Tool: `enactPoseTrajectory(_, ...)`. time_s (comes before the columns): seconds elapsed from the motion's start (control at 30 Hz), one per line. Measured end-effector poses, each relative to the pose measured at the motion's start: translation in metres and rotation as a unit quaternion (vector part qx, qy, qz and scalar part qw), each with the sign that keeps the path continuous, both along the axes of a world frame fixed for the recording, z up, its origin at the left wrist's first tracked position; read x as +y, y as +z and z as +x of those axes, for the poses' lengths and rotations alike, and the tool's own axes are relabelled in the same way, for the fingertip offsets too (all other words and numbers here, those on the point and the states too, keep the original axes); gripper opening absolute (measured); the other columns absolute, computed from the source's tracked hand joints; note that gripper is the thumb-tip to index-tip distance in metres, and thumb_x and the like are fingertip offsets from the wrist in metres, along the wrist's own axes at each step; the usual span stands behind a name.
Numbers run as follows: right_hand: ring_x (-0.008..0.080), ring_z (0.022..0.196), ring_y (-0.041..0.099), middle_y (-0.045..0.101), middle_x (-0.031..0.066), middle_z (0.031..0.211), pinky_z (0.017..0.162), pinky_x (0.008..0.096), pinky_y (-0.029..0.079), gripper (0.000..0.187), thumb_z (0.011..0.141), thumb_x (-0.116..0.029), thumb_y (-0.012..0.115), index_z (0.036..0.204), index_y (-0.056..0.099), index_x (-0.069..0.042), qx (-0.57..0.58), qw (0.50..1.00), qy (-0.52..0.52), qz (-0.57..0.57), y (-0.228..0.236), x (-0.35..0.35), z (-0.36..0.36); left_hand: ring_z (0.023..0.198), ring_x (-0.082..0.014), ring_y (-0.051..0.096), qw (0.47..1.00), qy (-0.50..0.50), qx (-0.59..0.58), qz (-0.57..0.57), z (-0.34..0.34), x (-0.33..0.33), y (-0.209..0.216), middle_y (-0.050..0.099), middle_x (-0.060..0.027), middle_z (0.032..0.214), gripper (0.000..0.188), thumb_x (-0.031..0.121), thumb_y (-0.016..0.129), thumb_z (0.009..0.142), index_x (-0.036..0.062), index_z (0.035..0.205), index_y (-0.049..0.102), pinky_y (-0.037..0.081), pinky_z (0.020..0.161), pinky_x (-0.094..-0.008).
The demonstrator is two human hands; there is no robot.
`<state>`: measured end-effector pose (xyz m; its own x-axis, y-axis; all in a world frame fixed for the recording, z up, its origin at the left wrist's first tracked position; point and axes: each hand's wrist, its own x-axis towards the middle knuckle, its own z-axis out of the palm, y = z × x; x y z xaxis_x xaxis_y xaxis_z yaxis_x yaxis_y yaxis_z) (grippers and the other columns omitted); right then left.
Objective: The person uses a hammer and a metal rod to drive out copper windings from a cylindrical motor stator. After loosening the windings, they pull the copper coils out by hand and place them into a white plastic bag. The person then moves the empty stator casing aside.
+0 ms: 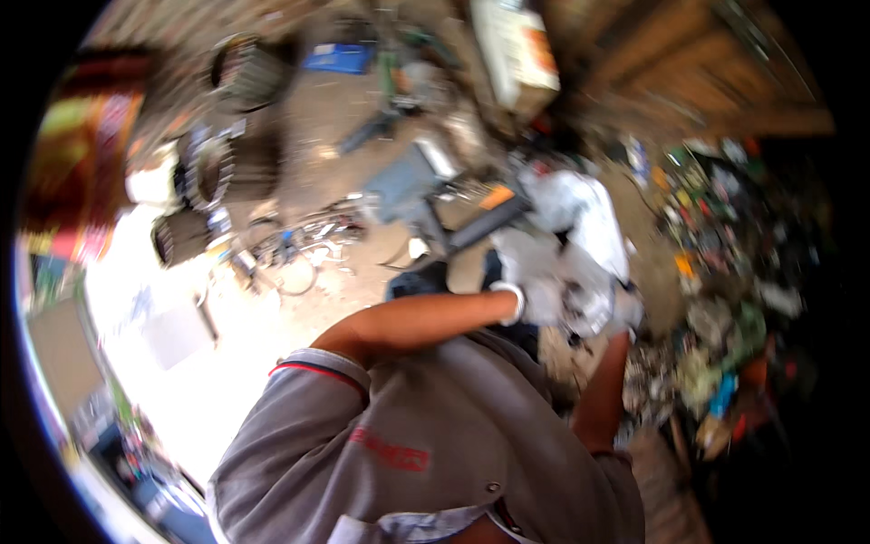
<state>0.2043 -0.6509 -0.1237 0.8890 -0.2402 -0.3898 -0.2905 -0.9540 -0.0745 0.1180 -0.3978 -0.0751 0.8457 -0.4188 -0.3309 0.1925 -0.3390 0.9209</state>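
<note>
Motion blur smears the middle of the head view. My left hand point(544, 302), in a pale glove with a white cuff, reaches across in front of my body to the near edge of a crumpled white plastic bag point(594, 222). At the bag's near right corner is my right hand point(626, 308), also in what looks like a pale glove. Both hands touch or nearly touch the bag. Their fingers blend into the white material, so their grip does not show. Between them a small greyish patch point(573, 295) is too blurred to name.
A dark rectangular frame point(489, 227) with an orange piece lies beyond my left forearm. To the right spreads a heap of mixed scrap point(725, 227). Ribbed metal drums or motor housings point(249, 168), loose metal parts point(317, 236) and a blue flat packet point(337, 58) lie left and far.
</note>
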Motion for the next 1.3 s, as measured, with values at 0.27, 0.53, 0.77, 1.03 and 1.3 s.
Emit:
enactPoseTrajectory(0.27,0.0372,0.090,0.062,0.066,0.0229,0.099,0.080,0.0434,0.047,0.044,0.079,-0.034,0.068,0.099,0.064,0.005,-0.086,0.983,0.066,0.145,-0.017,0.028,-0.009,0.094,-0.0183,0.062,0.947,0.295,0.122,-0.025,-0.096,0.216,0.180,0.065,-0.0132,0.105,0.044,0.023,0.066,0.085,0.0053,0.123,0.055,0.050,0.083,-0.0322)
enactPoseTrajectory(0.53,0.0353,0.087,0.063,0.067,0.0211,0.091,0.079,0.0427,0.048,0.043,0.076,-0.036,0.067,0.093,0.066,0.003,0.038,0.994,0.106,0.002,-0.038,0.048,-0.015,0.100,-0.0217,0.058,0.614,0.682,-0.278,0.284,-0.209,0.374,0.117,0.058,-0.0130,0.114,0.038,0.009,0.070,0.079,0.0015,0.114,0.056,0.049,0.083,-0.0335)
enactPoseTrajectory(0.77,0.0381,0.082,0.063,0.067,0.0220,0.085,0.073,0.0453,0.049,0.043,0.076,-0.039,0.066,0.090,0.067,0.002,0.055,0.993,0.100,-0.035,-0.040,0.051,-0.021,0.122,-0.0337,0.039,0.574,0.614,-0.268,0.472,-0.205,0.435,0.105,0.047,-0.0150,0.125,0.060,0.027,0.081,0.067,0.0055,0.116,0.053,0.033,0.102,-0.0456)
enactPoseTrajectory(1.03,0.0362,0.081,0.063,0.067,0.0216,0.085,0.072,0.0443,0.049,0.042,0.076,-0.038,0.066,0.088,0.067,0.002,0.037,0.991,0.081,-0.098,-0.046,0.071,-0.043,0.110,-0.0332,0.047,0.649,0.503,-0.242,0.517,-0.197,0.459,0.066,0.058,-0.0079,0.103,0.034,0.027,0.076,0.068,0.0137,0.097,0.065,0.032,0.096,-0.0500)
enactPoseTrajectory(1.3,0.0359,0.080,0.063,0.067,0.0218,0.088,0.071,0.0457,0.047,0.040,0.077,-0.035,0.065,0.085,0.066,0.005,0.082,0.995,-0.001,0.057,-0.029,0.070,-0.043,0.093,-0.0340,0.054,0.662,0.547,-0.224,0.460,-0.196,0.491,0.087,0.060,-0.0143,0.092,0.035,0.029,0.077,0.071,0.0019,0.090,0.063,0.037,0.093,-0.0460)
